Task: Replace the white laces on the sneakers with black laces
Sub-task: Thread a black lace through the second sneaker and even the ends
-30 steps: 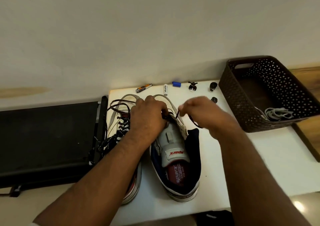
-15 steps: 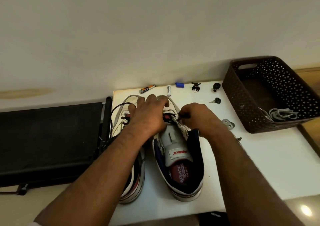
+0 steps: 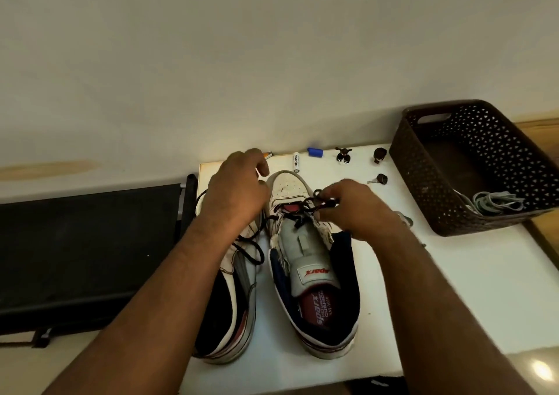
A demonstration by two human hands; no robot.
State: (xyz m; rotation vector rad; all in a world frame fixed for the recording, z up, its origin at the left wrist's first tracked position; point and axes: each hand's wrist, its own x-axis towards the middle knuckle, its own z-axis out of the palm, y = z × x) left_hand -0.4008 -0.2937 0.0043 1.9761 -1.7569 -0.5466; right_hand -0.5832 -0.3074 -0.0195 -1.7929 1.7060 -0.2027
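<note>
A: What sits along the far edge of the worktop (image 3: 453, 288)?

B: From eleven o'clock towards one: a white tube (image 3: 296, 162) lying flat, a blue cap (image 3: 315, 152), a small dark figurine (image 3: 343, 155), then another small dark piece (image 3: 379, 155). Just nearer than that last one lies a key (image 3: 378, 179) with a dark head.

A: And at two o'clock?

B: A brown perforated basket (image 3: 496, 140), its near corner over the worktop's right edge. A handle slot shows in its far wall.

A: Anything at nine o'clock?

B: A flat black object (image 3: 84, 243) beside the worktop, lower down. A pale wall (image 3: 272, 46) fills everything at twelve.
</note>
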